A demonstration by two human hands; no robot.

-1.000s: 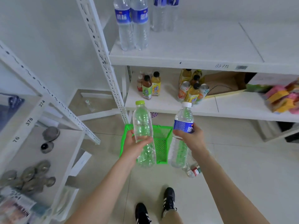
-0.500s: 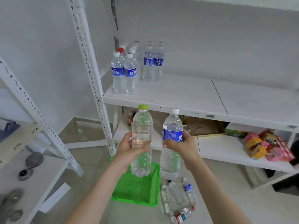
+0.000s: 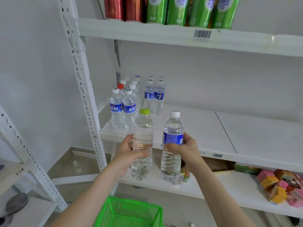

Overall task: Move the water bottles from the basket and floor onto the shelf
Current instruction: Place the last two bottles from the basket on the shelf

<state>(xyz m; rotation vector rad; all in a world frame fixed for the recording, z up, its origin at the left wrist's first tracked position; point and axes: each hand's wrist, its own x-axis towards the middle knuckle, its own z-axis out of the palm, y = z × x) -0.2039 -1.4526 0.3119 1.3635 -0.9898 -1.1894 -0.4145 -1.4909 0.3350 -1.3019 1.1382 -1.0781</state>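
My left hand (image 3: 127,150) grips a clear bottle with a green cap (image 3: 142,128), held upright in front of the white shelf (image 3: 205,128). My right hand (image 3: 185,147) grips a bottle with a white cap and blue label (image 3: 172,138), also upright, just right of the first. Both bottles hang at the shelf's front edge, not resting on it. Several water bottles (image 3: 129,102) stand at the shelf's back left. The green basket (image 3: 131,212) sits below on the floor, its inside only partly in view.
The upright post (image 3: 82,89) of the rack stands left of my hands. An upper shelf (image 3: 164,32) carries red and green cans. The lower shelf (image 3: 246,194) holds small drinks, a cardboard box and coloured packets (image 3: 282,185). Another rack (image 3: 21,171) is at far left.
Both hands have lifted the two bottles from above the basket up to the shelf's front edge. My view has tilted upward, and the loose bottles on the floor have dropped out of view.
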